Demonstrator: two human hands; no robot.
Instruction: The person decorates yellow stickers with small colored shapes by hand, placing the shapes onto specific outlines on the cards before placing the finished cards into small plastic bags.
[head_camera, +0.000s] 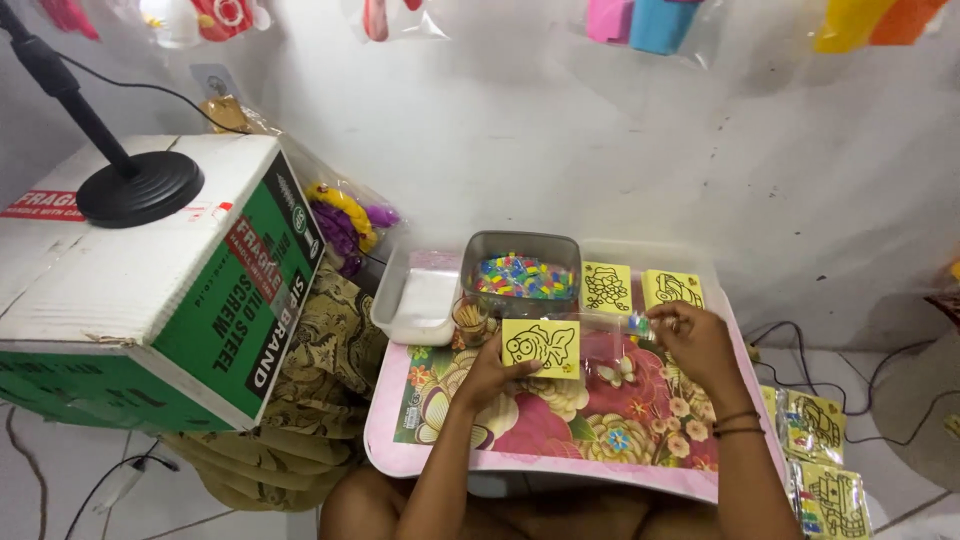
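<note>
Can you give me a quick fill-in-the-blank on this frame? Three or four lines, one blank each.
1. The left hand holds a yellow card with a black outline drawing of a ____.
2. The grey tub behind the card holds many small ____ pieces.
3. The right hand wears dark bands on its ____.
4. The tray under both hands is printed with ____.

Missing words: fish; multicoloured; wrist; flowers
</note>
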